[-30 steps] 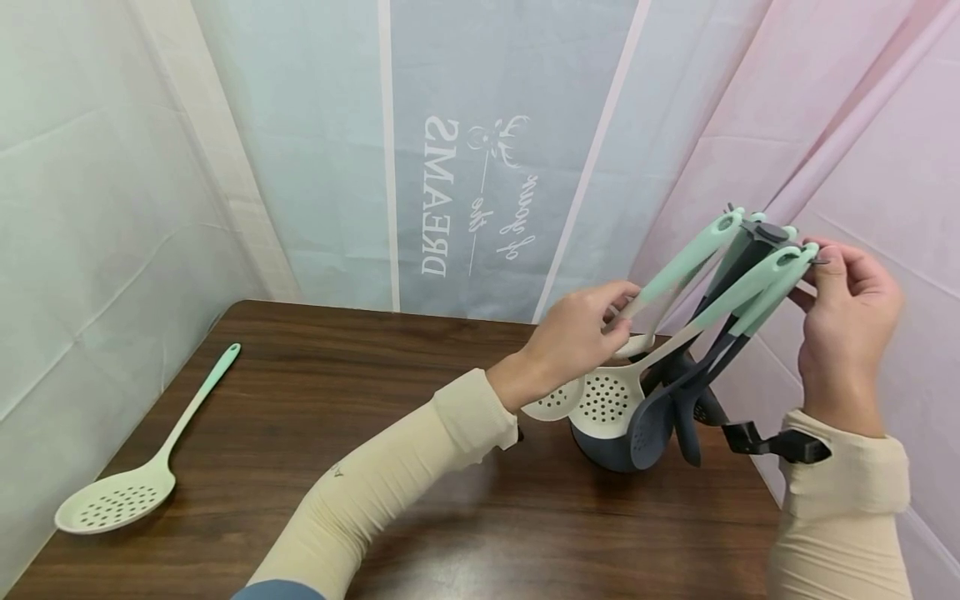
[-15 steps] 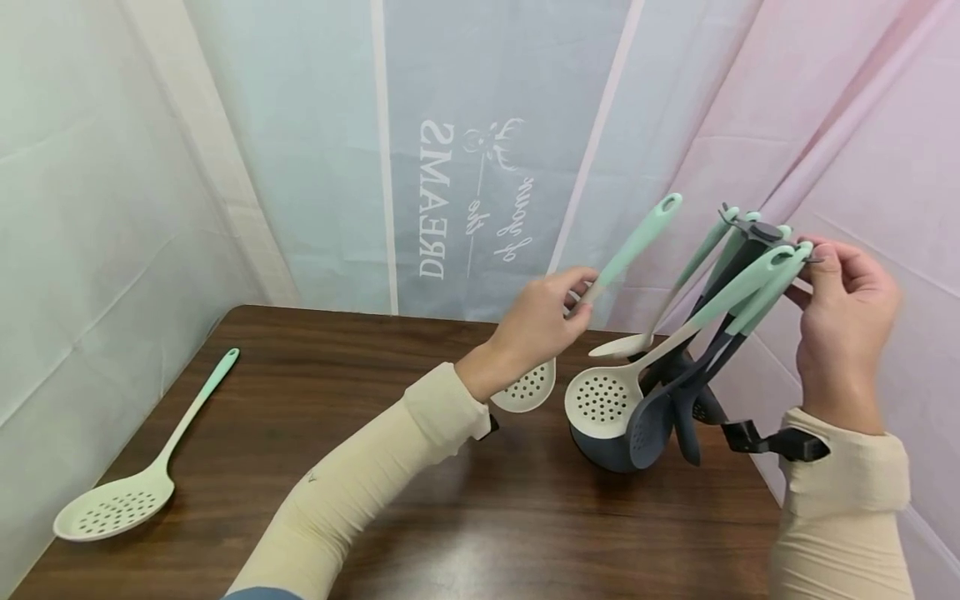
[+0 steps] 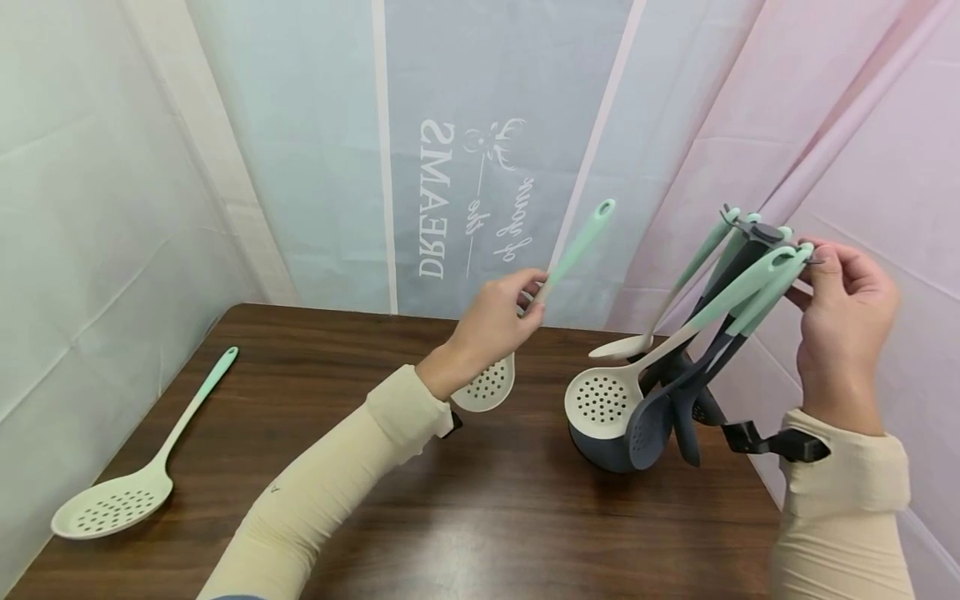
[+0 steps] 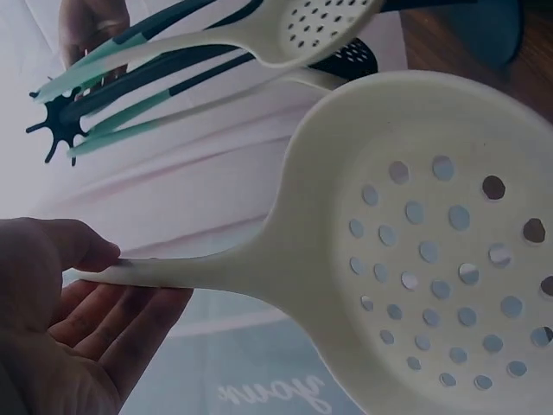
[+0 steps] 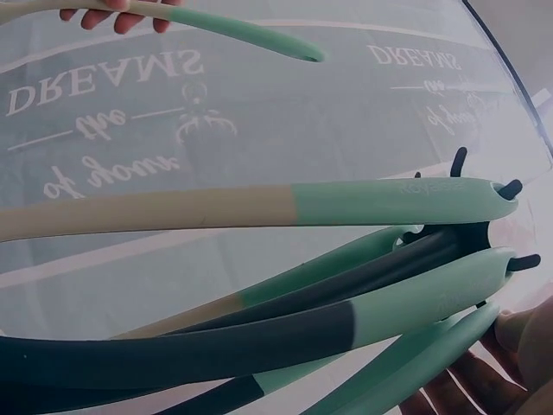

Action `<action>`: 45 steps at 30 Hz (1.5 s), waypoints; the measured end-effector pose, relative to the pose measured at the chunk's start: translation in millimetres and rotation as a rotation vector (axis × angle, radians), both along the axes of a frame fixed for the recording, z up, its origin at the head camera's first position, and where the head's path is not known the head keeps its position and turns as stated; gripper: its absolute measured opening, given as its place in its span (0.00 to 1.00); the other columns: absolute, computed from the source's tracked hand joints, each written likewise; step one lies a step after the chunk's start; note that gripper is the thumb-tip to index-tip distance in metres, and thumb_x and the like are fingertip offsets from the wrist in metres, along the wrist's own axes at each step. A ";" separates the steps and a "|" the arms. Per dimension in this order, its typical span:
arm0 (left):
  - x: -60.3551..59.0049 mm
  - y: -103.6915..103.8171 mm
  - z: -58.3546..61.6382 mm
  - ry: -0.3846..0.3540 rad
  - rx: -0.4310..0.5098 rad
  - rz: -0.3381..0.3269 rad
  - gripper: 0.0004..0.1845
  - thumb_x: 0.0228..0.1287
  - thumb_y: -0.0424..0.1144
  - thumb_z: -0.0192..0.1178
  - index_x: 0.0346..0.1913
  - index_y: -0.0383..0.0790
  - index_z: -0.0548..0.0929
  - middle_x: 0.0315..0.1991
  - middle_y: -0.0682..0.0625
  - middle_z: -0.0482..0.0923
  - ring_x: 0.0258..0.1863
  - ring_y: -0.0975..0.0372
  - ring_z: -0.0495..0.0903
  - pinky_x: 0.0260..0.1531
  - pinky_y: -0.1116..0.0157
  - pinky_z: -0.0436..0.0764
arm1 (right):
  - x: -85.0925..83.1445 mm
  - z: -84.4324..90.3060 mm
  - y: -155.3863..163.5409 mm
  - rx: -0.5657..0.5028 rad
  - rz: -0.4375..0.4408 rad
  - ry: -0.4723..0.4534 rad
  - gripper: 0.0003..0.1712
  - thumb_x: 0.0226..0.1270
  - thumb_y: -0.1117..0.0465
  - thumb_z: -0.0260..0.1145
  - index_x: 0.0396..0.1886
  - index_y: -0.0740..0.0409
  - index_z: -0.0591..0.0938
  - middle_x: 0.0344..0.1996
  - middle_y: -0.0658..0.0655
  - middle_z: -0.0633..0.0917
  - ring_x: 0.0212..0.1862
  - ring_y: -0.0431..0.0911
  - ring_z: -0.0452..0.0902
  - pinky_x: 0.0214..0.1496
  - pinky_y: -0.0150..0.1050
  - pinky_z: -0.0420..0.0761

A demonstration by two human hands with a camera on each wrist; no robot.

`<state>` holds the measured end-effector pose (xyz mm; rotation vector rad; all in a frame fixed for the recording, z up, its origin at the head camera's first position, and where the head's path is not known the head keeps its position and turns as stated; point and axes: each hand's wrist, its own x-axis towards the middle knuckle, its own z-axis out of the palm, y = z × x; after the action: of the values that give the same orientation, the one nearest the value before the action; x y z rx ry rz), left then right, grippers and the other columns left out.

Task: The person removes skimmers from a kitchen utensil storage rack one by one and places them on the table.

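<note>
My left hand (image 3: 491, 321) grips a cream skimmer (image 4: 315, 246) by its neck, with the mint handle pointing up and right. In the head view, the hand partly hides its round perforated head. My right hand (image 3: 847, 325) pinches a hook at the top of a dark utensil stand (image 3: 767, 233). From the stand's hooks hang several mint-handled utensils, among them another cream skimmer (image 3: 632, 383), a dark slotted spoon (image 3: 651, 437) and a cream utensil (image 3: 618, 347) at the back. The stand's rounded dark base (image 3: 600, 454) rests on the table, partly hidden.
A cream slotted turner (image 3: 161, 471) with a mint handle lies at the left of the brown wooden table (image 3: 480, 492). Printed fabric (image 3: 495, 67) hangs behind the table, and more fabric encloses both sides.
My left hand has carried the skimmer leftward, away from the stand. The right hand keeps its hold at the top of the stand, almost unmoved.
</note>
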<state>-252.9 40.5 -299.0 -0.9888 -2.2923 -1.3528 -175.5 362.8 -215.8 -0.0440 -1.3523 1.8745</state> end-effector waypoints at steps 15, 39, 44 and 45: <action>-15.6 -29.0 -19.1 -0.068 0.038 0.060 0.15 0.66 0.27 0.61 0.55 0.35 0.84 0.40 0.46 0.85 0.34 0.61 0.85 0.30 0.67 0.83 | 1.6 -0.9 5.5 0.005 -0.022 -0.013 0.11 0.67 0.69 0.71 0.44 0.75 0.86 0.38 0.59 0.88 0.34 0.46 0.87 0.34 0.33 0.86; -29.9 -99.6 -51.7 -0.182 0.008 0.201 0.14 0.65 0.27 0.61 0.52 0.32 0.84 0.41 0.41 0.85 0.37 0.52 0.86 0.38 0.58 0.86 | 1.0 0.1 1.7 0.012 -0.005 -0.007 0.13 0.66 0.69 0.72 0.45 0.76 0.85 0.38 0.60 0.88 0.34 0.47 0.87 0.34 0.33 0.86; -29.0 -111.3 -56.3 -0.224 -0.009 0.253 0.14 0.65 0.28 0.61 0.52 0.32 0.83 0.42 0.40 0.85 0.39 0.51 0.86 0.39 0.56 0.86 | 2.1 -1.3 1.6 0.025 -0.013 -0.003 0.12 0.66 0.69 0.71 0.43 0.76 0.86 0.36 0.60 0.88 0.34 0.46 0.86 0.35 0.33 0.86; -29.1 -113.7 -56.8 -0.229 -0.012 0.268 0.14 0.64 0.28 0.61 0.52 0.32 0.83 0.42 0.40 0.85 0.39 0.52 0.87 0.39 0.56 0.86 | 2.0 -1.3 1.7 0.027 -0.014 -0.003 0.11 0.66 0.69 0.71 0.43 0.76 0.86 0.36 0.60 0.88 0.34 0.46 0.86 0.35 0.33 0.86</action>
<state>-282.0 -73.2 -355.9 -0.5260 -2.4912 -1.3996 -173.5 364.5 -217.1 -0.0427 -1.3762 1.8446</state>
